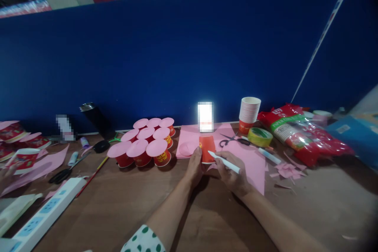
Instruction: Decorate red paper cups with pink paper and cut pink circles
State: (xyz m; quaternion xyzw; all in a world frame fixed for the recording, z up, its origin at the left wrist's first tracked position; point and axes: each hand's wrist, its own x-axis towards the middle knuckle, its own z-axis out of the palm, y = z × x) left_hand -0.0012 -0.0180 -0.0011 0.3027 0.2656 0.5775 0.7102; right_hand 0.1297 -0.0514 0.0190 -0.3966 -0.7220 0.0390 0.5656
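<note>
My left hand (195,165) grips a red paper cup (208,150) by its left side, over a stack of pink paper (187,136). My right hand (234,175) is closed around a white marker (228,163), its tip against or very near the cup's right side. A circle outline shows faintly on the pink paper left of the cup. Black-handled scissors (243,141) lie on the paper just beyond my right hand. To the left, several red cups stand in rows, each topped with a pink paper disc (156,147).
A stack of paper cups (250,112), yellow tape (260,137), another marker (269,156), pink scraps (288,170) and a red cup package (295,130) lie right. A lit phone (205,117) stands ahead. Far left are a power strip (50,212) and another person's hand (4,177).
</note>
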